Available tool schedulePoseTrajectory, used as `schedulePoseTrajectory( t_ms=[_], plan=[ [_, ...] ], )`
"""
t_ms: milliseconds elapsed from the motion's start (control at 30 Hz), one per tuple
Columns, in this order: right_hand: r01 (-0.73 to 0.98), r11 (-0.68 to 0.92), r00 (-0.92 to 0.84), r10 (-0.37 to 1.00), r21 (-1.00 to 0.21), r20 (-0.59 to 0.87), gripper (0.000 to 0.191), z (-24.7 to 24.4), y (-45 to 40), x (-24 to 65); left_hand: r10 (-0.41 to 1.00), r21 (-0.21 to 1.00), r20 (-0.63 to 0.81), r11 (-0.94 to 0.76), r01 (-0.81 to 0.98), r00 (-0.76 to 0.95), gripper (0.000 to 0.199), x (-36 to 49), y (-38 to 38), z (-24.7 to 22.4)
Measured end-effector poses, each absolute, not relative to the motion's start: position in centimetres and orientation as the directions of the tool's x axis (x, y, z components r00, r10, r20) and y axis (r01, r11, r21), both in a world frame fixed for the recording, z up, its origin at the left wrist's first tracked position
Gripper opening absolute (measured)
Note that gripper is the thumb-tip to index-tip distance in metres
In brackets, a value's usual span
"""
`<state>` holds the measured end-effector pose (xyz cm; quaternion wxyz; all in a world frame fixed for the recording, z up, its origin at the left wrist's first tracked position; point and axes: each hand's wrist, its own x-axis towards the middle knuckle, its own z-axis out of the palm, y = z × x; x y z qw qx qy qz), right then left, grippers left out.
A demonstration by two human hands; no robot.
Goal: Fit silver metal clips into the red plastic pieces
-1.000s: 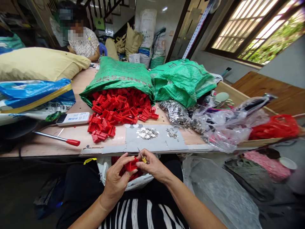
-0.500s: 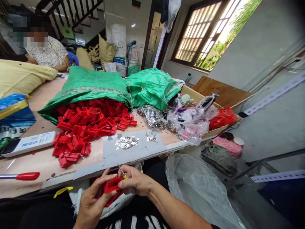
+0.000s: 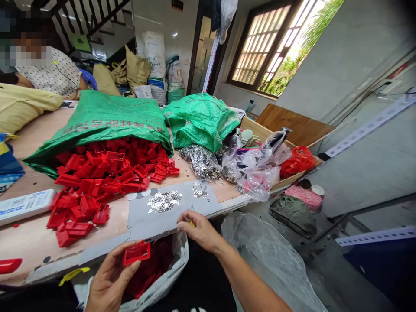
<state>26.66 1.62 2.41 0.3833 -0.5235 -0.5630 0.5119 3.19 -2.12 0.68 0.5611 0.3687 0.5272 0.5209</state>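
Red case [image 3: 136, 255] sits gripped in the left hand [image 3: 108, 277]; right hand [image 3: 199, 229], farther forward, curls around yellow handle [image 3: 192, 224].

L grip [image 3: 109, 276] w/ red part [image 3: 136, 253], R grip [image 3: 200, 230] w/ yel. handle [image 3: 192, 224]

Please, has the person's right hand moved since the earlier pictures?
Yes. Judged against the grey sheet, the right hand has moved rightward, away from the red case in the left hand.

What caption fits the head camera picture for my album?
Left hand holds a red plastic casing; right hand is near small silvery pieces on a gray sheet.
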Motion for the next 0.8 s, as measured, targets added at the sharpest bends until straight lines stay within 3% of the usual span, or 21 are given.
schedulePoseTrajectory(
  t_ms=[100, 200, 267, 533, 800],
  plan=[
    [0.61, -0.003, 0.07, 0.996, -0.793, 0.05, 0.013, 2.9, 2.9, 30.4, 0.967, 0.956, -0.226, 0.197, -0.217, -0.118, 0.053, 3.1, -1.8, 0.7],
    [0.832, -0.063, 0.165, 0.977, -0.551, 0.138, 0.009, 3.1, 3.8, 32.2, 0.963, 0.946, -0.249, 0.219, -0.241, -0.105, 0.055, 3.2, -1.6, 0.6],
    [0.867, -0.061, 0.145, 0.98, -0.494, 0.135, 0.01, 3.1, 4.2, 32.2, 0.96, 0.94, -0.265, 0.236, -0.248, -0.09, 0.057, 3.4, -1.6, 0.6],
    [0.876, 0.067, -0.028, 0.996, -0.478, 0.088, 0.011, 2.7, 6.2, 28.7, 0.959, 0.946, -0.257, 0.224, -0.234, -0.12, 0.056, 3.4, -1.8, 0.6],
    [0.916, 0.118, -0.107, 0.993, -0.383, 0.051, 0.008, 2.5, 8.5, 27.9, 0.958, 0.915, -0.285, 0.264, -0.305, -0.029, 0.059, 1.9, -1.3, -0.8]
  ],
)
